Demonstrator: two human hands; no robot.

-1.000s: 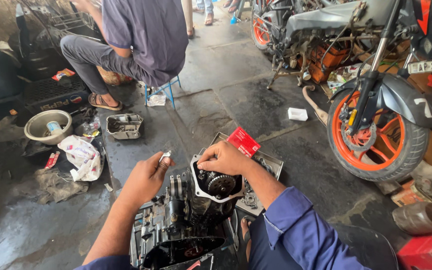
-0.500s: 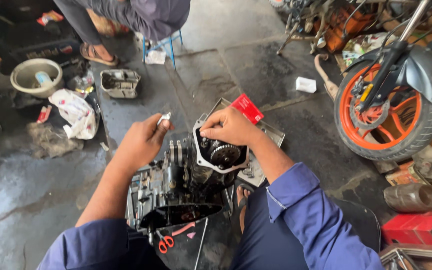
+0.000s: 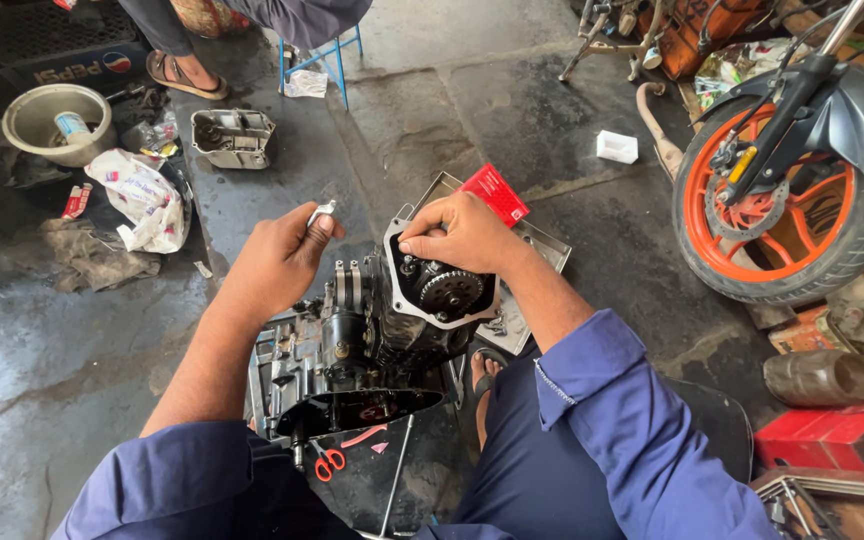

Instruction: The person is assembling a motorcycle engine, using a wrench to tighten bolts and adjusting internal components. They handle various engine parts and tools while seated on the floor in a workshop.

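The greasy black metal engine block (image 3: 372,350) sat below both hands; the right hand (image 3: 462,235) pressed fingertips on its toothed sprocket cover, while the left hand (image 3: 277,262) pinched a small silver metal part (image 3: 320,213).

A flat red carton (image 3: 493,192) lies just behind the engine; a white box (image 3: 617,147) sits farther right.

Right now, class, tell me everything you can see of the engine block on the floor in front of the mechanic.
The engine block is dark, greasy metal, sitting on the wet concrete floor between the person's knees. A toothed sprocket sits inside a pale gasket outline on its upper face. The right hand rests on that top edge; the left hand, beside the block, pinches a small metal part. Red-handled scissors lie at its base.
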